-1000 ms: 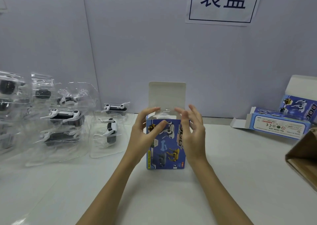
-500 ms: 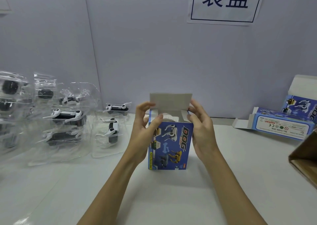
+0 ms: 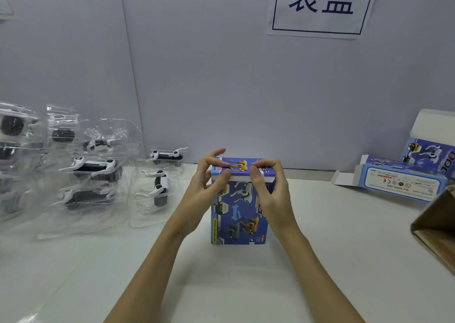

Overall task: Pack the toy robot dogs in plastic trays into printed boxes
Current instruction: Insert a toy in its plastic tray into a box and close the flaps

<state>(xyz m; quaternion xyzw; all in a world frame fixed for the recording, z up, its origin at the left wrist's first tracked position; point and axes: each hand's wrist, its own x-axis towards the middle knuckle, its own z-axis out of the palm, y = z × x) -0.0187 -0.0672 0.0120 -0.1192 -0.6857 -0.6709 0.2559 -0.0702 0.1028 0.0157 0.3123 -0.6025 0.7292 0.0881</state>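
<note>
Printed box (image 3: pixel 238 214) stands upright; left hand (image 3: pixel 206 187) and right hand (image 3: pixel 267 189) pinch its top flap's (image 3: pixel 242 169) front edge. Bare white table (image 3: pixel 221 285) lies nearer than the box.

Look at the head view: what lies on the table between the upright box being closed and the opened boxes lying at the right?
Nothing: between the upright box and the opened boxes, the head view shows only bare white table.

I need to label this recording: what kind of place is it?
Probably a toy packing station in a workshop: a wall sign reading "装盒", toy dogs in plastic trays stacked left, and both hands closing a printed box.
</note>
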